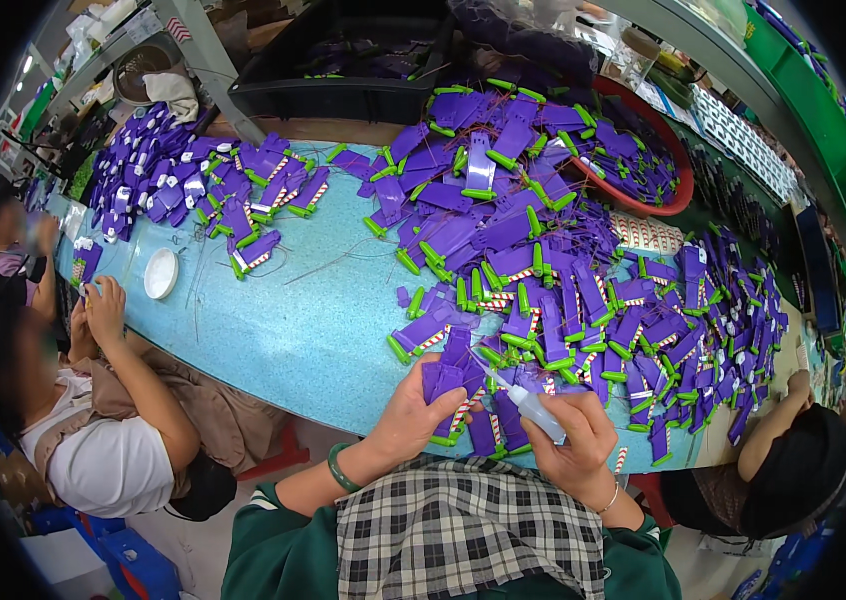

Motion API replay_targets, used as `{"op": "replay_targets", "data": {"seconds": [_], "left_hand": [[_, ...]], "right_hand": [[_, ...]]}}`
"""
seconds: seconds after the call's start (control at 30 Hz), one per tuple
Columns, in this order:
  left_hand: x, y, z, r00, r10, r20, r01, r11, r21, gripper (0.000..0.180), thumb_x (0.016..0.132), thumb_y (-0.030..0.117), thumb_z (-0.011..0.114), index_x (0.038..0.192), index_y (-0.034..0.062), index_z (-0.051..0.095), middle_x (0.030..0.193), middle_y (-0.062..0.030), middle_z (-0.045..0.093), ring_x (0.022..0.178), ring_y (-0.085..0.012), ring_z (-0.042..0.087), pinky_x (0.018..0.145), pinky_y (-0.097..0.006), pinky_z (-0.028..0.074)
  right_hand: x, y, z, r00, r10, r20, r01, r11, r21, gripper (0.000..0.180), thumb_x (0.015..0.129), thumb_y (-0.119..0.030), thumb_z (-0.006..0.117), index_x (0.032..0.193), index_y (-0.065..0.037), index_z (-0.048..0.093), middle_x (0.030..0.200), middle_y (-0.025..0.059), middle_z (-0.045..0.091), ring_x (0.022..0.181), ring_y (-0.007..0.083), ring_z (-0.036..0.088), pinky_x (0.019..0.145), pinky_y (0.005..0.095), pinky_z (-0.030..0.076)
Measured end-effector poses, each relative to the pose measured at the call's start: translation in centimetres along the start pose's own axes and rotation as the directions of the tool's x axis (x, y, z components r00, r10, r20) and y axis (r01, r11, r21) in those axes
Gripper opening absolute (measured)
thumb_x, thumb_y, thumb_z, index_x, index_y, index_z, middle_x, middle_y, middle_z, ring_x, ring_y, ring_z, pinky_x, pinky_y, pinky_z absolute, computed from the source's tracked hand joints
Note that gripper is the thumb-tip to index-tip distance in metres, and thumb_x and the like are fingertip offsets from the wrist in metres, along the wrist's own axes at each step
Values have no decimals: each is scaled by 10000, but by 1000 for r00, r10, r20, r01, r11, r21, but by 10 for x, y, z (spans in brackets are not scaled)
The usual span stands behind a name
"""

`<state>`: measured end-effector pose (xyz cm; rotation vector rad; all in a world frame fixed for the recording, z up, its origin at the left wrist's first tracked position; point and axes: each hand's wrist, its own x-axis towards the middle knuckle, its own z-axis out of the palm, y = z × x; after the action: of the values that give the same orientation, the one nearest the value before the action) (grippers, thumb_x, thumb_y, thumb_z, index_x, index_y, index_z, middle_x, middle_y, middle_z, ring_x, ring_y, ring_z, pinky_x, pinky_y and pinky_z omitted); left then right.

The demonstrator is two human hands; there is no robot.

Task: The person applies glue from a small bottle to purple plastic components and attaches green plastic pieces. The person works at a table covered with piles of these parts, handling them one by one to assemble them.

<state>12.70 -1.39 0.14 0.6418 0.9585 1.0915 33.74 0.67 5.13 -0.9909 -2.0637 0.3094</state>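
My left hand (408, 412) grips a flat purple plastic part (442, 379) with a bright green end, held just above the table's near edge. In my right hand (575, 435) is a small translucent squeeze bottle (537, 408), its thin nozzle pointing up and left toward the purple part. The nozzle tip appears close to the part; whether they touch I cannot tell. More purple parts (543, 330) with green ends and red-and-white striped strips lie in a heap right beyond both hands. Some carry thin dark wires.
A blue table (303, 310) stretches left, with a white round dish (161, 273) and another purple heap (158, 175). A red basin (683, 190) and a black crate (338, 98) stand at the back. Co-workers sit left (108, 440) and right (793, 460).
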Motion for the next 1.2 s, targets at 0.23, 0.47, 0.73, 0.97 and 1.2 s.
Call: {"op": "replay_targets", "data": {"seconds": [0.23, 0.47, 0.73, 0.97, 1.2], "left_hand": [[-3, 1, -2, 998, 44, 53, -48, 997, 66, 365, 936, 85, 566, 1239, 14, 375, 1039, -94, 618, 918, -158, 643, 784, -292, 526], [-4, -5, 2, 995, 86, 47, -88, 995, 37, 376, 948, 80, 538, 1267, 13, 349, 1080, -94, 610, 942, -142, 635, 797, -282, 520], [-6, -7, 5, 994, 107, 22, -107, 994, 27, 389, 955, 72, 518, 1291, 6, 331, 1096, -96, 606, 939, -133, 627, 823, -288, 512], [-3, -16, 3, 985, 171, 14, -171, 971, 166, 401, 953, 56, 517, 1294, 9, 310, 1066, -103, 618, 907, -122, 608, 811, -276, 500], [-5, -10, 3, 985, 171, 33, -172, 926, 336, 414, 944, 18, 521, 1285, 15, 287, 1050, -109, 627, 921, -127, 607, 809, -278, 498]], "right_hand": [[3, 0, 1, 999, -41, -11, 41, 999, -5, 417, 631, -28, 826, 1004, -15, 640, 774, 92, 629, 585, 188, 590, 469, 282, 449], [0, 0, 2, 999, -31, -15, 31, 1000, -4, 422, 628, -18, 826, 1007, -17, 639, 783, 90, 626, 595, 187, 590, 481, 281, 454], [-3, -1, 0, 999, -31, -28, 30, 1000, -7, 422, 623, -20, 826, 1003, -18, 643, 772, 91, 622, 598, 184, 598, 480, 280, 460], [-1, -5, -1, 997, -73, -30, 73, 997, -10, 432, 619, -36, 835, 1004, -24, 638, 736, 74, 617, 565, 170, 594, 453, 263, 449], [-1, -4, 0, 998, -53, -31, 53, 999, -8, 440, 622, -38, 836, 1016, -25, 639, 728, 74, 613, 558, 164, 587, 445, 263, 439]]}}
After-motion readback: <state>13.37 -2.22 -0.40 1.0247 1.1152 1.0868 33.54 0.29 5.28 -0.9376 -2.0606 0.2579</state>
